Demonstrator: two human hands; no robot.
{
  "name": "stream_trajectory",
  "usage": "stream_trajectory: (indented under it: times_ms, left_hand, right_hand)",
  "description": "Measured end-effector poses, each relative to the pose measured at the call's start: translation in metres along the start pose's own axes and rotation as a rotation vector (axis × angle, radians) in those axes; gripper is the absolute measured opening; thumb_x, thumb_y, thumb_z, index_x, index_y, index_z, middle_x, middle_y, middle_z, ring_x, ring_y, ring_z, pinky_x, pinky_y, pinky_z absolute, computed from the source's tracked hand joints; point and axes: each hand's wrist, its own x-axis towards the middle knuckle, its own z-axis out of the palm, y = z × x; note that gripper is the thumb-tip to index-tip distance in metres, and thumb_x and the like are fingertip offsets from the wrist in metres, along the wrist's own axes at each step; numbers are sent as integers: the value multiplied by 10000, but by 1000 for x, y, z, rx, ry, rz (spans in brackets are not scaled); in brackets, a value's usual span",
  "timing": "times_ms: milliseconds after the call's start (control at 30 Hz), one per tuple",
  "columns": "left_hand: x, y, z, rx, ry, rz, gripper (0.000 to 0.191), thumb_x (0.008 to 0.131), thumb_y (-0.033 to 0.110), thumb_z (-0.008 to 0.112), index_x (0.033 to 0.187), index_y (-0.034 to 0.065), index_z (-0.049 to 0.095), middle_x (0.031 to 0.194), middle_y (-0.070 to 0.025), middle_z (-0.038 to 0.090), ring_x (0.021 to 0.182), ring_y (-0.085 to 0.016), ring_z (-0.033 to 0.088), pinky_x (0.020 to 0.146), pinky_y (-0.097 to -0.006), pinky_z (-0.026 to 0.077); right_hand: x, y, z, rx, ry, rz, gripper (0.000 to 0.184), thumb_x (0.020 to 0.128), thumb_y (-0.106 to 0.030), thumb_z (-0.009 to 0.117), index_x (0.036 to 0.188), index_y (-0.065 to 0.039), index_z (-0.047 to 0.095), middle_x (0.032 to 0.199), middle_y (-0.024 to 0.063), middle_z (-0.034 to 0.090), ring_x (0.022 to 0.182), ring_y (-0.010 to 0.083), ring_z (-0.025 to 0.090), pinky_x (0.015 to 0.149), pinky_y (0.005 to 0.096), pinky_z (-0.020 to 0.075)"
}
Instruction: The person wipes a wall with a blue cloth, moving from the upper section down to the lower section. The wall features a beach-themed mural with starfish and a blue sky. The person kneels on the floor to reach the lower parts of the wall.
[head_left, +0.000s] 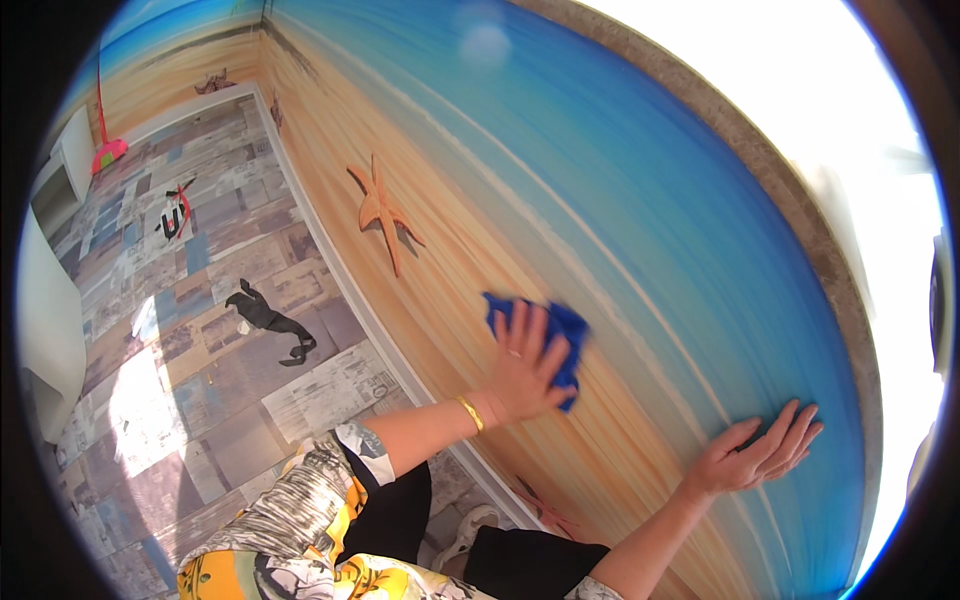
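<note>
A blue cloth (573, 330) lies flat against a wall printed with a beach mural (480, 225). Spread over it, my left hand (529, 364) presses the cloth to the sand-coloured part of the picture. That hand is slightly blurred and has a gold bangle at the wrist. Farther right, my right hand (757, 450) rests against the blue water area near the top edge of the wall, thumb apart and nothing held. A printed orange starfish (384, 214) shows up and left of the cloth.
White skirting (360, 300) borders the patchwork-patterned floor (225, 405). Black strips (270, 322) lie there, with black and red pieces (176, 214) farther off. A pink dustpan or broom (110, 154) stands by white furniture (52, 315). Above the wall runs a brown stone-like ledge (817, 247).
</note>
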Motion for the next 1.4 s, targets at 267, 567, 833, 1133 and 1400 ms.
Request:
stream_trajectory:
  times_ms: [267,567,833,1133,1400]
  left_hand:
    - [47,22,-9,-55,-64,371,631,864,567,720,1432,322,595,1693,-153,343,1561,-472,262,1162,-811,108]
    - [90,-41,-32,67,138,38,729,934,504,674,1542,145,494,1710,-240,259,1573,-487,220,1194,-738,107]
    - [20,-96,-24,77,134,-374,777,1029,477,557,1653,96,293,1740,-232,158,1597,-475,126,1221,-691,81]
    - [-113,-64,3,49,-46,-577,870,1008,490,589,1626,-22,252,1710,-335,97,1572,-555,96,1232,-684,117]
    - [-77,20,6,-66,-99,83,849,851,604,737,1564,238,458,1704,-296,199,1561,-569,151,1099,-858,126]
  right_hand:
    - [-35,-9,-12,48,25,28,407,1072,-156,499,1434,-9,614,1556,138,554,1500,364,444,1248,524,268]
    - [-73,-10,-10,-22,-22,69,452,1090,-215,482,1476,4,566,1607,165,479,1533,397,375,1258,556,227]
    - [-57,-11,-5,-22,-33,62,482,1095,-237,473,1510,0,535,1644,170,427,1553,395,339,1262,559,207]
    - [-42,-31,12,3,15,41,461,1076,-213,510,1497,-35,570,1612,141,484,1526,365,399,1245,552,260]
    - [-42,-28,-1,26,-13,-13,445,1093,-224,479,1469,-11,584,1611,190,459,1523,388,392,1242,562,252]
